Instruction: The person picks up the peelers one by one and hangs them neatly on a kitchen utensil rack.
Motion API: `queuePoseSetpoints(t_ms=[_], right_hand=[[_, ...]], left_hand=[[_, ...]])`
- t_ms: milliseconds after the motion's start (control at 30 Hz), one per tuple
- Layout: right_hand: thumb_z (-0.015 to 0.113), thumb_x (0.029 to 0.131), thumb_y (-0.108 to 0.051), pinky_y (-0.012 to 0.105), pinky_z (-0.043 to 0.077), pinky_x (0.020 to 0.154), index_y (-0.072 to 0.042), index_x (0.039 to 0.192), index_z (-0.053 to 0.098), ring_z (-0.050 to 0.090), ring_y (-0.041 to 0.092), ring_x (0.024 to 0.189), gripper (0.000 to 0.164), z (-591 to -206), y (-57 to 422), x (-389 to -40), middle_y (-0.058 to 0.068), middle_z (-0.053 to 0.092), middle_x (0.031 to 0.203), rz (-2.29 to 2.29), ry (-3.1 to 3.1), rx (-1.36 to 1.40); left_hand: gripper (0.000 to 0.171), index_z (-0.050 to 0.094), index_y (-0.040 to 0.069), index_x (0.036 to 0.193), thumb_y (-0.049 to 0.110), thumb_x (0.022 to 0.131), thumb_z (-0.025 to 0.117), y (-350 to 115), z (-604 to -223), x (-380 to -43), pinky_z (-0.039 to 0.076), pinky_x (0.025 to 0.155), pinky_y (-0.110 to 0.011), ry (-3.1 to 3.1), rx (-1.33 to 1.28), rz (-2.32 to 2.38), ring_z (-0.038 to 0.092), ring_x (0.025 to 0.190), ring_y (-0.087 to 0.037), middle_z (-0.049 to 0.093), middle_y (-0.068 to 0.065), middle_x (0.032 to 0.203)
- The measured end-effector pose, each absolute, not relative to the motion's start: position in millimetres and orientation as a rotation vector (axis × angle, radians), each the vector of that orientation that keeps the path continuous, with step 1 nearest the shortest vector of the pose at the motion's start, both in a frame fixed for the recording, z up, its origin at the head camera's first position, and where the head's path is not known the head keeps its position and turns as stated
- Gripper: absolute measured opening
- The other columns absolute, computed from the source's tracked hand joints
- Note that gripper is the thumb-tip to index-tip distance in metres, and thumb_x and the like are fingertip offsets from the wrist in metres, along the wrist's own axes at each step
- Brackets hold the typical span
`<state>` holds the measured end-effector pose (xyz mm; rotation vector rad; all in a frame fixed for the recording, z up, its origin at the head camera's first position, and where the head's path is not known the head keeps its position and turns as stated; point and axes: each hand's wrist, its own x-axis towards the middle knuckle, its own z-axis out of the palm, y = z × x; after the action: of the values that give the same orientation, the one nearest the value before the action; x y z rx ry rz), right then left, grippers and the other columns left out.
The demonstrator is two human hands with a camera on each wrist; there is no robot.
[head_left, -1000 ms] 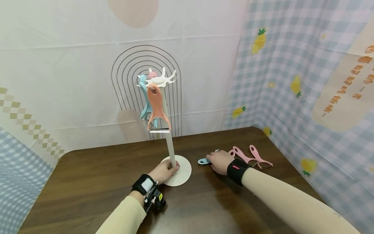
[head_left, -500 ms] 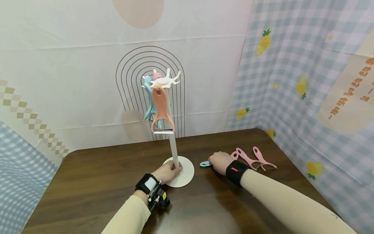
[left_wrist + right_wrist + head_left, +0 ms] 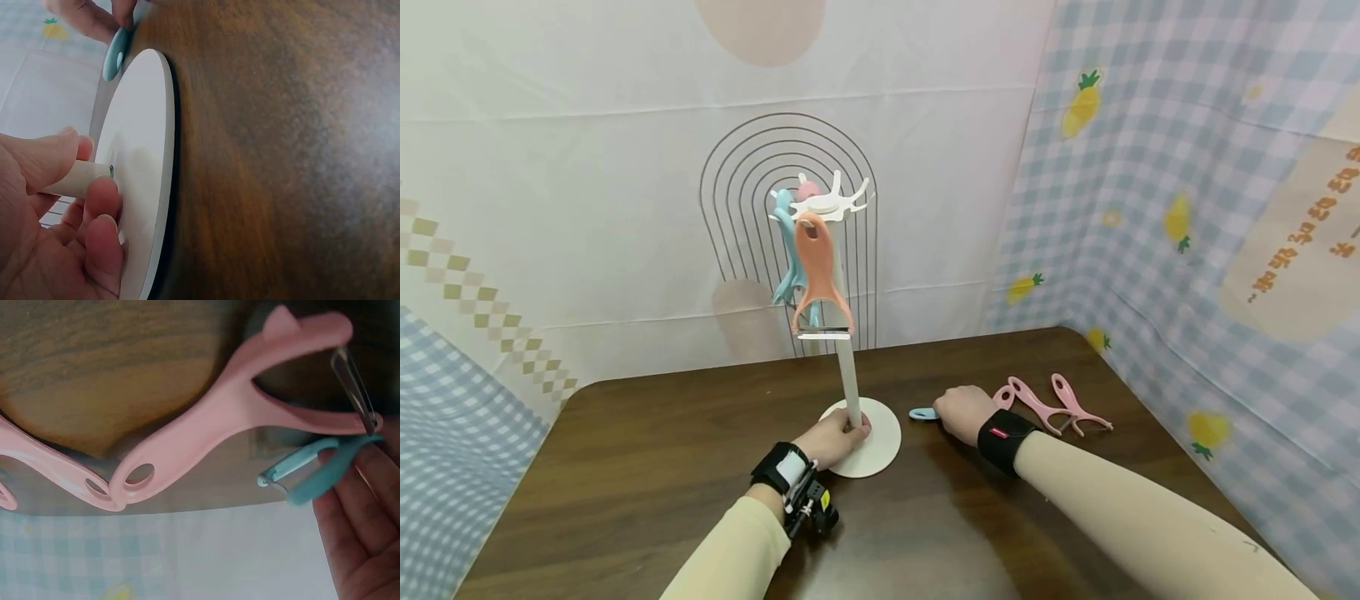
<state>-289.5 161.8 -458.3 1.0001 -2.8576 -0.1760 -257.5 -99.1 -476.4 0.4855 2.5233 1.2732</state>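
Note:
My left hand [image 3: 831, 440] grips the white post [image 3: 847, 379] of a stand just above its round base [image 3: 882, 446]; the left wrist view shows thumb and fingers around it. From the stand's hooks hang an orange peeler [image 3: 817, 260], a light blue peeler [image 3: 789, 250] and a pink item [image 3: 808, 190], mostly hidden. To the right of the base, my right hand [image 3: 964, 411] pinches another light blue peeler [image 3: 325, 472] low over the table. Its handle end [image 3: 922, 413] sticks out left of the fingers, and the right wrist view shows its blade end.
Pink peelers lie on the dark wooden table [image 3: 685, 467] right of my right hand, one [image 3: 1037, 403] crossing another [image 3: 1077, 405]. A third pink handle [image 3: 1003, 397] is partly hidden by that hand. A patterned cloth [image 3: 940, 192] hangs behind the table.
My right hand's fingers have curled more tightly over the blue peeler, which stays near the table. My left hand keeps its grip on the post. The head view has shifted slightly.

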Motion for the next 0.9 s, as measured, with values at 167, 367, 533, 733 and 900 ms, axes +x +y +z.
queuePoseSetpoints(t_ms=[167,367,533,733,900], right_hand=[[0.065,0.087,-0.005,0.039,0.049,0.055,-0.009,0.07,0.063,0.059,0.021,0.059,0.017,-459,163,-291,0.004,0.061,0.066,-0.196,-2.857,0.99],[0.063,0.089,-0.007,0.039,0.047,0.054,-0.011,0.075,0.06,0.058,0.019,0.061,0.015,-459,166,-301,0.002,0.059,0.067,-0.115,-2.883,0.993],[0.063,0.09,-0.007,0.034,0.043,0.053,-0.011,0.083,0.057,0.052,0.014,0.058,0.009,-443,165,-307,-0.002,0.055,0.068,0.081,-2.871,0.968],[0.06,0.092,-0.007,0.031,0.043,0.055,-0.009,0.095,0.059,0.05,0.012,0.059,0.004,-383,147,-311,-0.002,0.058,0.074,0.461,-2.737,0.917],[0.059,0.095,-0.008,0.034,0.051,0.071,-0.005,0.111,0.06,0.063,0.017,0.081,0.016,-314,127,-314,0.006,0.068,0.095,0.945,-2.642,0.817]], left_hand=[[0.009,0.06,0.004,0.096,0.012,0.098,0.055,-97,-472,-255,0.043,0.076,-0.033,2.524,0.489,1.269,0.052,0.083,-0.018,0.056,-0.004,0.087],[0.009,0.06,0.005,0.096,0.012,0.098,0.055,-98,-472,-255,0.043,0.076,-0.034,2.533,0.482,1.261,0.052,0.083,-0.017,0.056,-0.004,0.088],[0.01,0.06,0.005,0.097,0.014,0.098,0.056,-100,-475,-257,0.042,0.075,-0.033,2.519,0.476,1.265,0.052,0.083,-0.018,0.056,-0.003,0.087],[0.012,0.059,0.005,0.099,0.016,0.099,0.055,-102,-476,-259,0.04,0.073,-0.033,2.479,0.473,1.26,0.05,0.08,-0.019,0.053,-0.004,0.086],[0.012,0.06,0.004,0.099,0.015,0.099,0.055,-100,-474,-258,0.041,0.075,-0.033,2.494,0.492,1.263,0.051,0.083,-0.019,0.056,-0.004,0.089]])
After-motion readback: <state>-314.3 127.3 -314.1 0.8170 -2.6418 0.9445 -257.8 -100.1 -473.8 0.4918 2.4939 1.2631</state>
